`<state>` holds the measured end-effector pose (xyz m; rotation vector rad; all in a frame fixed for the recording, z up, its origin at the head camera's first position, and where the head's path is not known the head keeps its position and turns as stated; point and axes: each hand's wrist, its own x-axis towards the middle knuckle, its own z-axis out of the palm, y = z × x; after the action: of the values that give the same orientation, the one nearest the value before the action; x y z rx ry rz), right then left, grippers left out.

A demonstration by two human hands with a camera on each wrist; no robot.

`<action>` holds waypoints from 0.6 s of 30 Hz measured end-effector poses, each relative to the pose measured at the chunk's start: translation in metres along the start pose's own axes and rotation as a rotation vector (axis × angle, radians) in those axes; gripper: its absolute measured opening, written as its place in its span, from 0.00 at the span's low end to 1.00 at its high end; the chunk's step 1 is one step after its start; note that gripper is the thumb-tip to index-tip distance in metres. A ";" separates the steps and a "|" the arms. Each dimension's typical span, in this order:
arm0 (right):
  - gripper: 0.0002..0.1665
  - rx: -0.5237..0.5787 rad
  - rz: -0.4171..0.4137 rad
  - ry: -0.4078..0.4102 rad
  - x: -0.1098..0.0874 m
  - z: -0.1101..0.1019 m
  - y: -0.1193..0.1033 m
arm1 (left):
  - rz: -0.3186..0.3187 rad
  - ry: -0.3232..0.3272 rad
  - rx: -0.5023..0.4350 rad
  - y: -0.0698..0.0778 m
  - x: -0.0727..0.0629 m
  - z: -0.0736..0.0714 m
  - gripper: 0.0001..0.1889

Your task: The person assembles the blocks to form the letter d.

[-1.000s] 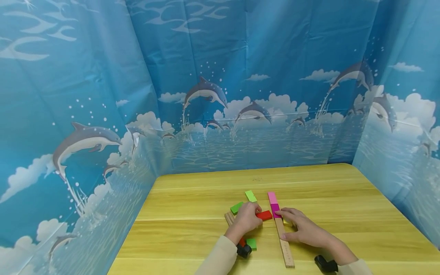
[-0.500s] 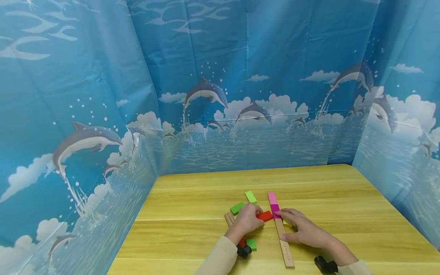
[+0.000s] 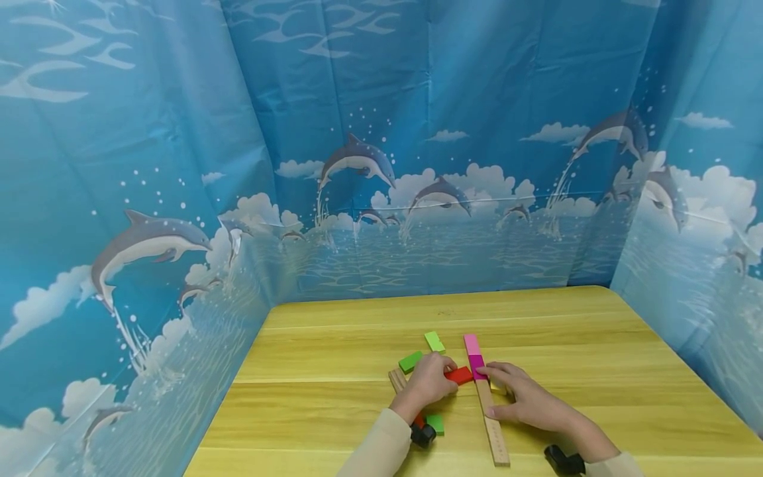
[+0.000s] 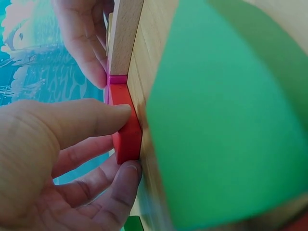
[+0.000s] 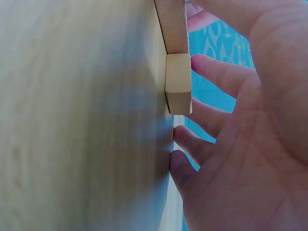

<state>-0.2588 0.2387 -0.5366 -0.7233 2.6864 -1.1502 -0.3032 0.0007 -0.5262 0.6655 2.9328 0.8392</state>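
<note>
My left hand (image 3: 424,383) pinches a red block (image 3: 459,375) between thumb and fingers. The block lies flat, its far end against a row of pieces. That row has a pink block (image 3: 471,344) at the back, a magenta block (image 3: 477,366), then a plain wooden strip (image 3: 497,440) running toward me. My right hand (image 3: 530,397) rests over the row, its forefinger on the magenta block and its thumb at the wooden strip. Beneath those fingers sits a yellow block (image 3: 496,385), partly hidden; the right wrist view shows a pale yellow block (image 5: 178,72) beside the strip.
Left of the row lie a light green block (image 3: 434,341), a green block (image 3: 410,361) and another green block (image 3: 436,424). More wooden strips (image 3: 397,379) and a red piece (image 3: 420,421) are partly under my left arm. A dolphin-print curtain surrounds the table (image 3: 310,358).
Hardly anything differs. The red block's end has shifted very slightly toward the magenta block, while my right hand stays in place.
</note>
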 end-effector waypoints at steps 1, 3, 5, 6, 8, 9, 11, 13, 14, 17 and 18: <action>0.45 0.002 -0.001 0.000 0.000 0.000 0.000 | 0.000 -0.002 -0.004 0.000 0.000 0.000 0.15; 0.45 0.001 -0.001 0.000 0.000 0.000 0.000 | -0.002 -0.004 -0.016 0.001 0.000 -0.001 0.16; 0.45 0.000 -0.001 0.000 0.000 0.000 0.000 | -0.011 -0.011 -0.046 0.001 -0.001 -0.003 0.16; 0.45 -0.001 0.000 0.000 0.000 0.000 0.000 | -0.014 -0.014 -0.064 0.001 -0.001 -0.005 0.17; 0.45 -0.002 0.002 0.000 -0.001 0.000 -0.001 | -0.026 -0.021 -0.100 0.000 -0.003 -0.007 0.17; 0.45 -0.003 0.001 0.001 -0.001 0.000 -0.001 | -0.032 -0.024 -0.115 0.000 -0.003 -0.009 0.18; 0.45 -0.001 0.003 0.002 -0.001 0.000 -0.001 | -0.036 -0.027 -0.140 -0.001 -0.004 -0.011 0.18; 0.45 0.001 0.004 0.001 -0.001 0.000 -0.001 | -0.028 -0.025 -0.158 -0.003 -0.004 -0.013 0.19; 0.45 0.003 0.005 -0.001 -0.001 0.000 -0.001 | -0.018 -0.024 -0.166 -0.005 -0.004 -0.014 0.19; 0.45 0.003 0.011 -0.008 -0.001 0.000 -0.001 | 0.019 -0.014 -0.176 -0.010 -0.003 -0.016 0.19; 0.45 0.005 0.013 -0.011 -0.001 0.000 -0.001 | 0.032 -0.011 -0.174 -0.012 -0.002 -0.017 0.19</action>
<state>-0.2576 0.2387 -0.5359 -0.7082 2.6746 -1.1462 -0.3085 -0.0179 -0.5175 0.7036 2.8029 1.0743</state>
